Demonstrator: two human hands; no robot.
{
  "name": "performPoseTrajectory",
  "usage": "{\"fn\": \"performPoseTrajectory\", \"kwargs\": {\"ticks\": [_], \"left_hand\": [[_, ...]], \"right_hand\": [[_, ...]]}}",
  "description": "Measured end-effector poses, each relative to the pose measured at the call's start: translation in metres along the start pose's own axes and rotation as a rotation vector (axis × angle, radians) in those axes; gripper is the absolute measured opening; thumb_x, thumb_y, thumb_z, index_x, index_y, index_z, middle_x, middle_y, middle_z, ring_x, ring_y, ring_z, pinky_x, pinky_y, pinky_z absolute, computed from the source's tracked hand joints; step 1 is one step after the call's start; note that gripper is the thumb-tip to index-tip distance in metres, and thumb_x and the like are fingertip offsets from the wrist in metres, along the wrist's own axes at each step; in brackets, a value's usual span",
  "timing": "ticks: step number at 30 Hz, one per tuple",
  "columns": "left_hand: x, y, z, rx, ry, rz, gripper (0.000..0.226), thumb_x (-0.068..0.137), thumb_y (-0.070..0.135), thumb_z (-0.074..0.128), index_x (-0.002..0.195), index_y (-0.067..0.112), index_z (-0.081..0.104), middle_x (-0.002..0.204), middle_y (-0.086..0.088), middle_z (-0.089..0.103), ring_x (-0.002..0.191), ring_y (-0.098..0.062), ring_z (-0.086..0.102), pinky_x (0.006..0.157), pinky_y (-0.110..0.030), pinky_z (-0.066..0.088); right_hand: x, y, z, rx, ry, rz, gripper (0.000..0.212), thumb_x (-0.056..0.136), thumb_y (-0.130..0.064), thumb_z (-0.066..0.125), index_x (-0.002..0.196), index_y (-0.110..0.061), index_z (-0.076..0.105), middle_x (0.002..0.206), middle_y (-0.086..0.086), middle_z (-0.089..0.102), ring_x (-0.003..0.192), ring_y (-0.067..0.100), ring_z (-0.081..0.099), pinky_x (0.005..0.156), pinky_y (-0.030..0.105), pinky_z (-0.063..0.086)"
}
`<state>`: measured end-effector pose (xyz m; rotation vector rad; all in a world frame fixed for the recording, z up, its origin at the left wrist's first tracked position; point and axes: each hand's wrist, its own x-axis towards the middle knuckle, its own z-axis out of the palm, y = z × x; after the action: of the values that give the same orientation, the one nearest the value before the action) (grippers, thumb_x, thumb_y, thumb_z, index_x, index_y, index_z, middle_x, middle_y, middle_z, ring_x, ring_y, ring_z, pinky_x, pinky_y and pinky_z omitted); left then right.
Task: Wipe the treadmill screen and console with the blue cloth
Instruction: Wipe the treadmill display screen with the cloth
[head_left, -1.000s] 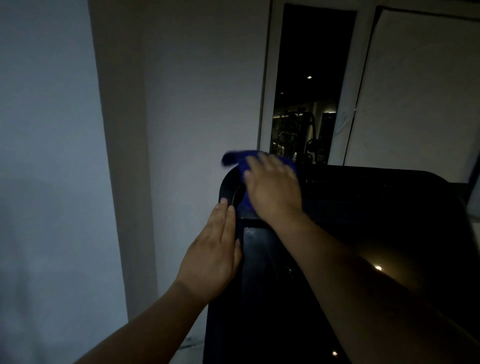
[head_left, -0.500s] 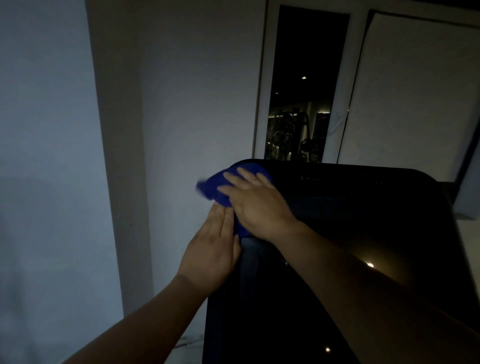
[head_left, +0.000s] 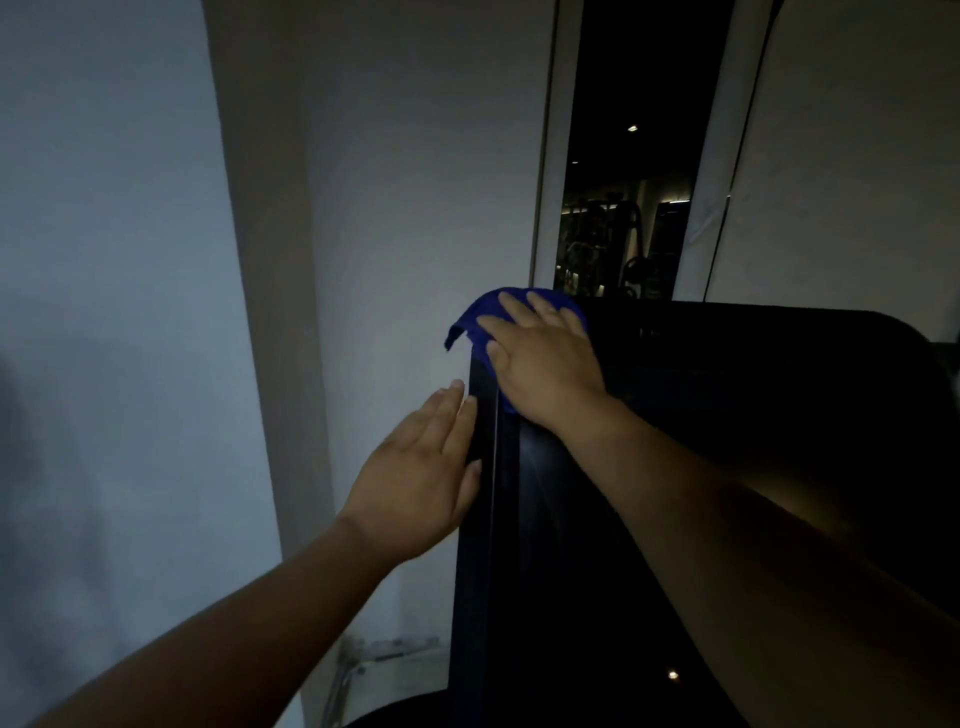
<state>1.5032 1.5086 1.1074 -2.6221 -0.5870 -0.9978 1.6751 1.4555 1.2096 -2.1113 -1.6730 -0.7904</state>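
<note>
The black treadmill screen (head_left: 727, 467) fills the lower right of the dim head view. A blue cloth (head_left: 480, 317) lies over its top left corner, partly hanging off the edge. My right hand (head_left: 545, 364) presses flat on the cloth with fingers spread. My left hand (head_left: 421, 478) rests flat against the screen's left side edge, fingers together and pointing up, holding nothing. Most of the cloth is hidden under my right hand.
A pale wall (head_left: 104, 312) and a column (head_left: 270, 260) stand to the left. Behind the screen is a white-framed dark glass panel (head_left: 623, 182) reflecting gym equipment. Small light spots reflect on the screen (head_left: 672, 674).
My right hand with the cloth has slid from the left edge back up onto the top left corner of the screen. My left hand stays on the side edge.
</note>
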Motion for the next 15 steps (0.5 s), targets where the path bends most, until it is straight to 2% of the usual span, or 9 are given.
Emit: {"fn": "performPoseTrajectory", "kwargs": {"ticks": [4,6,9,11,13,15], "left_hand": [[-0.046,0.018,0.007,-0.106,-0.093,-0.029,0.063,0.101,0.046,0.034,0.152,0.009,0.036,0.157,-0.016,0.036,0.133,-0.027,0.051,0.106,-0.033,0.042],[-0.075,0.037,0.013,-0.152,-0.176,-0.056,0.066,0.101,0.049,0.028,0.157,0.013,0.024,0.163,-0.015,0.021,0.133,-0.023,0.051,0.099,-0.027,0.046],[-0.087,0.046,0.018,-0.209,-0.213,-0.088,0.069,0.102,0.051,0.017,0.16,0.016,0.007,0.167,-0.01,0.0,0.14,-0.021,0.042,0.101,-0.026,0.046],[-0.087,0.047,0.02,-0.213,-0.195,-0.101,0.068,0.102,0.051,0.016,0.16,0.017,0.004,0.167,-0.01,-0.001,0.143,-0.022,0.038,0.105,-0.028,0.043],[-0.092,0.05,0.023,-0.204,-0.183,-0.111,0.067,0.102,0.05,0.016,0.16,0.017,0.006,0.166,-0.012,0.004,0.143,-0.023,0.038,0.107,-0.029,0.041],[-0.103,0.057,0.023,-0.181,-0.201,-0.121,0.065,0.103,0.048,0.019,0.159,0.016,0.011,0.165,-0.013,0.011,0.139,-0.022,0.043,0.104,-0.029,0.044]], "right_hand": [[-0.022,0.003,-0.002,-0.014,-0.043,-0.163,0.042,0.103,-0.034,0.032,0.145,-0.034,0.041,0.16,-0.007,0.021,0.148,0.018,0.011,0.119,0.04,0.004],[-0.015,0.008,-0.004,-0.007,-0.06,-0.172,0.042,0.103,-0.035,0.034,0.144,-0.034,0.042,0.159,-0.007,0.023,0.147,0.017,0.014,0.119,0.039,0.007],[-0.003,0.001,-0.003,-0.017,-0.039,-0.118,0.042,0.102,-0.034,0.035,0.143,-0.032,0.044,0.159,-0.004,0.025,0.147,0.021,0.016,0.118,0.042,0.008],[-0.016,-0.01,0.0,-0.042,-0.057,-0.157,0.04,0.1,-0.031,0.037,0.139,-0.03,0.049,0.158,-0.003,0.027,0.147,0.023,0.015,0.117,0.044,0.007],[-0.047,-0.022,0.014,-0.096,-0.082,-0.336,0.037,0.096,-0.026,0.043,0.13,-0.028,0.058,0.153,-0.003,0.037,0.145,0.024,0.02,0.115,0.045,0.012],[-0.069,-0.025,0.023,-0.106,-0.12,-0.42,0.034,0.096,-0.029,0.044,0.125,-0.03,0.062,0.147,-0.007,0.045,0.144,0.019,0.023,0.115,0.043,0.011]]}}
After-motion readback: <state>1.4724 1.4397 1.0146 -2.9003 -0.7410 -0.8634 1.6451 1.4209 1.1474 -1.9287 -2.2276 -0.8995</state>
